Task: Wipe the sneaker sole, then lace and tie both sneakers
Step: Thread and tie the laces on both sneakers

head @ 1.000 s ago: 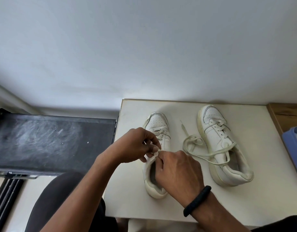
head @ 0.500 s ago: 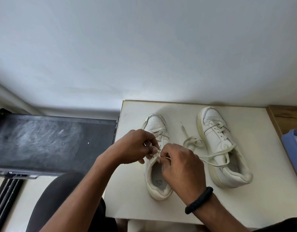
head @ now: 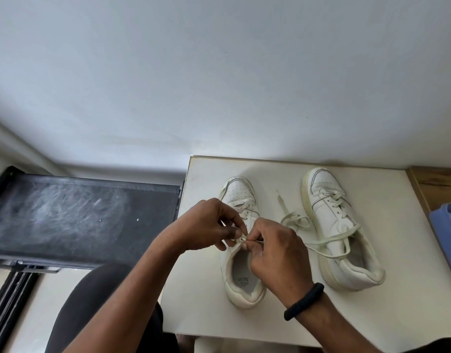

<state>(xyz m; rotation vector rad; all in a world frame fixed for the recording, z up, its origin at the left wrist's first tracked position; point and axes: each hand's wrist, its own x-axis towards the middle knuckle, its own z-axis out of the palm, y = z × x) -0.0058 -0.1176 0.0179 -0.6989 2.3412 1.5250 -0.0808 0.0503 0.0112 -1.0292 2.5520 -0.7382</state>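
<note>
Head view: over the last second both hands have shifted forward off the left sneaker (head: 238, 192) collar, uncovering the insole (head: 241, 270). Tying looks under way. Left hand (head: 206, 225) and right hand (head: 275, 248) each pinch the lace (head: 244, 240), fingers tightly curled. Right sneaker (head: 331, 217) sits beside it on the surface (head: 387, 314), its loose lace (head: 328, 242) untied.

A small cream table (head: 387, 309) carries two white sneakers, both upright on their soles, toes toward its far edge. The right sneaker (head: 331, 217) stands to the right of the left sneaker (head: 238, 193), apart from it and angled slightly. A loose lace (head: 283, 203) lies curled on the tabletop just right of the left sneaker's toe. Far to that sneaker's right, a blue tray (head: 445, 225) seems to overlap the table's edge.
</note>
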